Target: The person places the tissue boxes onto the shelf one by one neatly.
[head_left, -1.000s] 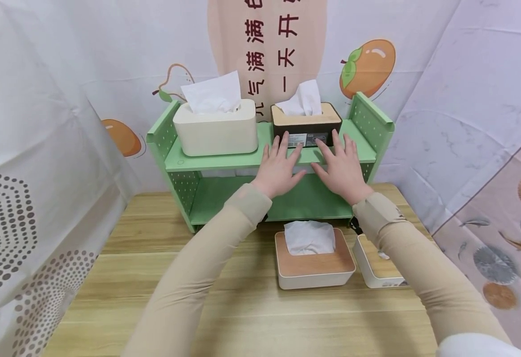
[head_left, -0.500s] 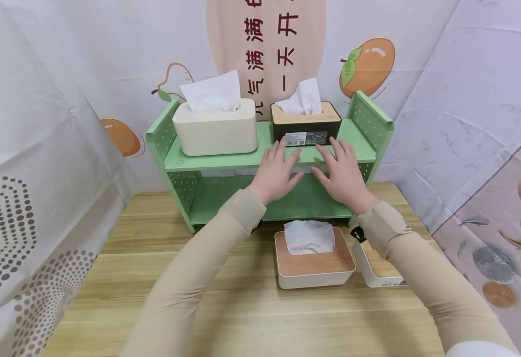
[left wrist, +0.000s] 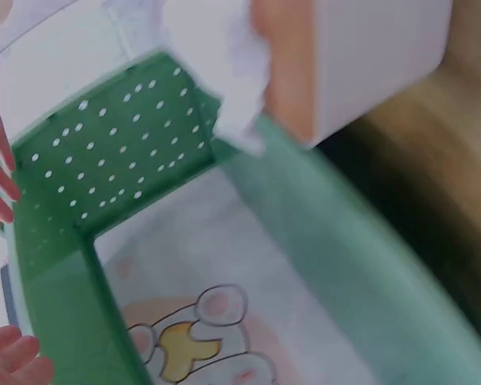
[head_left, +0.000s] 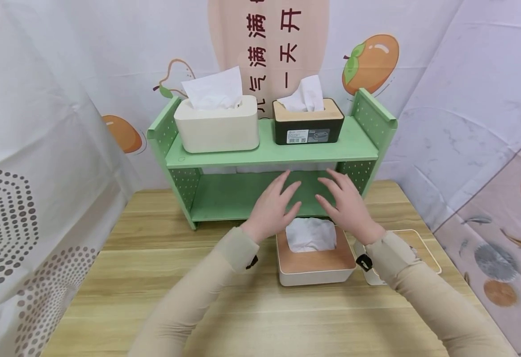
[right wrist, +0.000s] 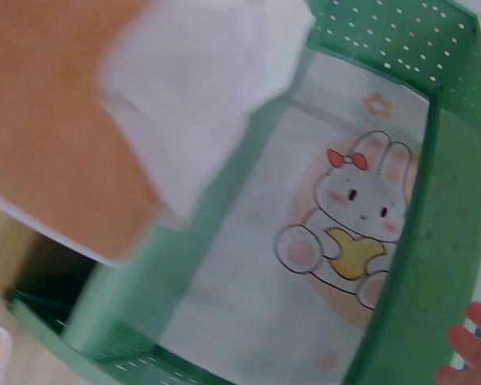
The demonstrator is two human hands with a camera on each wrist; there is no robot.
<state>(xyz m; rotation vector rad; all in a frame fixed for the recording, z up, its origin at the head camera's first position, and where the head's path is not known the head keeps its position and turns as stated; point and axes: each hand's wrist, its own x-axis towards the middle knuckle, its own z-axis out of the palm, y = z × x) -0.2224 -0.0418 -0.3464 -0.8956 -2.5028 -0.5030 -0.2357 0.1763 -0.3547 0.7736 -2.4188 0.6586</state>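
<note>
My left hand (head_left: pixel 269 208) and right hand (head_left: pixel 349 207) hover side by side in front of the green two-tier shelf (head_left: pixel 225 198), fingers spread and nothing held. Just below them on the table is a white tissue box with a reddish-brown wooden lid (head_left: pixel 305 263), a white tissue (head_left: pixel 310 235) sticking out of its slot. Above them, on the upper tier at right, stands a black tissue box with a light wooden lid (head_left: pixel 308 133). A larger cream tissue box (head_left: pixel 218 131) is to its left. Fingertips of the left hand (left wrist: pixel 0 180) show at the left wrist view's edge.
Another white tissue box with a pale wooden lid (head_left: pixel 421 248) sits at the right, partly covered by my right sleeve. The shelf's perforated side panels (head_left: pixel 378 121) rise at both ends. A printed cloth (head_left: pixel 117 59) hangs behind the wooden table (head_left: pixel 144 253).
Both hands have drawn back and down from the black tissue box on the upper tier, to just above the brown-lidded one. The boxes have kept their places.
</note>
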